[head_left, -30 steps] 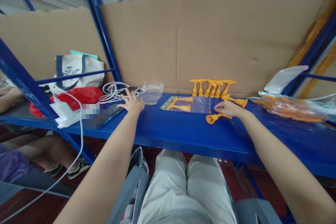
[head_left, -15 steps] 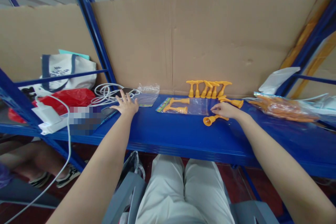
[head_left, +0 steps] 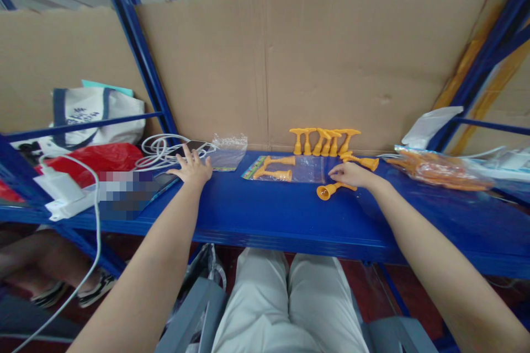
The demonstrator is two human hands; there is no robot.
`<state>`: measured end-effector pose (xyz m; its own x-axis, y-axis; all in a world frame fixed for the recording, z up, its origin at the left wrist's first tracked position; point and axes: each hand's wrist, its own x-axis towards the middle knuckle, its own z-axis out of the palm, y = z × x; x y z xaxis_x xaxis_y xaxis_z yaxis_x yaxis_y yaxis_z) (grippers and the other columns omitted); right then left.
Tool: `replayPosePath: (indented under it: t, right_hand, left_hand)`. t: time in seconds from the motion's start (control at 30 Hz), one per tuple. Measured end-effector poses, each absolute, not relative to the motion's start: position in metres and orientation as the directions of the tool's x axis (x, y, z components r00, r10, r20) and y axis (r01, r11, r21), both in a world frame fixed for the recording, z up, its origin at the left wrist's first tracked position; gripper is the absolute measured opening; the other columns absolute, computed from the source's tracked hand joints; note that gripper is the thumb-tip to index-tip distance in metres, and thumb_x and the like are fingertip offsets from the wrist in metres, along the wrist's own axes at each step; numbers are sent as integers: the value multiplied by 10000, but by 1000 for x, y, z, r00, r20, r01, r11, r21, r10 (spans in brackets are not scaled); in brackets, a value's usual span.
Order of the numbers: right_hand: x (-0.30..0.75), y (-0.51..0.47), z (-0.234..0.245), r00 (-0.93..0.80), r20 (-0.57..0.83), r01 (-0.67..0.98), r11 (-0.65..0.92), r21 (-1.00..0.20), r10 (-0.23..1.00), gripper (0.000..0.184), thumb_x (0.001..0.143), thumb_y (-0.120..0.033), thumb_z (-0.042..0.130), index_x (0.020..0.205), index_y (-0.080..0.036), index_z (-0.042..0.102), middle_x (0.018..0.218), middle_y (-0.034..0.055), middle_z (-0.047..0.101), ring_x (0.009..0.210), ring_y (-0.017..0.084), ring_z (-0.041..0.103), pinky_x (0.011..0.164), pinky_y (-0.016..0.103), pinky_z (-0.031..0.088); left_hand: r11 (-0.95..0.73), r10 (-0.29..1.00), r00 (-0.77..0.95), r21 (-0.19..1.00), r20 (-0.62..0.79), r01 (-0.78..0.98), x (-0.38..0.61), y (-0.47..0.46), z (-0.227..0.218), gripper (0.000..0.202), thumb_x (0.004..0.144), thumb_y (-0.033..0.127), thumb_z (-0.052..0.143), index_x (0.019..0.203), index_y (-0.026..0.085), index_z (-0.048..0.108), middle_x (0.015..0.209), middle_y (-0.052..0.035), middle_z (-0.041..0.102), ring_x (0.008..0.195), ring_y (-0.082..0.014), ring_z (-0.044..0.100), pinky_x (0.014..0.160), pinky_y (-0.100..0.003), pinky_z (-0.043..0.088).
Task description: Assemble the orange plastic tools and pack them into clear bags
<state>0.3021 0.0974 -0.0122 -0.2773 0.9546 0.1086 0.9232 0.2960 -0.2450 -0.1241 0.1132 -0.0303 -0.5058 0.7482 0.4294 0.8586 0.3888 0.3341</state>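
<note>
My left hand (head_left: 192,166) lies flat with fingers spread on the blue shelf (head_left: 265,215), its fingertips at a dark phone (head_left: 194,147) and white cable coil (head_left: 159,149). My right hand (head_left: 350,174) rests palm down with its fingers curled over the stem of an orange trumpet-shaped toy (head_left: 327,191) lying on the shelf. Just left of it lies a clear plastic bag (head_left: 285,169) with two orange toys inside. Several more orange toys (head_left: 325,141) stand in a row against the cardboard back wall.
A clear empty bag (head_left: 229,150) sits by the phone. At the left are a white charger (head_left: 60,192), a red bag (head_left: 97,157) and a white tote (head_left: 93,113). A plastic sack of orange parts (head_left: 439,174) lies at the right. Another person's legs show at lower left.
The view has shifted a little, so everything sits further left in the picture. Both hands stay where they were on the shelf.
</note>
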Motion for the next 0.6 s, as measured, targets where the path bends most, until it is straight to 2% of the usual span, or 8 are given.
replayPosePath:
  t: [0.2,0.43,0.6]
  right_hand:
    - [302,97,-13,-277,110,925,296,-238,954,335,862,-180,528,1063,-139,792,1104,75,775,1014,231,729,950,284,541]
    - [303,99,-14,-288,130,924,311,-224,949,321,849,-183,535,1031,-172,799,1086,53,780,993,222,733,936,277,546]
    - [305,100,-15,-300,136,921,324,-216,944,331,848,-191,534,1044,-187,800,1078,44,782,995,222,732,933,279,550]
  left_hand:
    - [407,744,-542,378,390,832,-126,115,-31,709,956,432,273,1575,87,295,1673,-202,147,1533,-420,129,1128,-738,239]
    - [398,757,-528,368,385,840,-129,117,-30,715,967,449,256,1572,71,294,1684,-187,65,1536,-407,137,1159,-704,214]
    - [385,750,-529,388,396,837,-132,119,-30,710,967,464,254,1581,110,294,1687,-172,84,1537,-413,126,1155,-724,192]
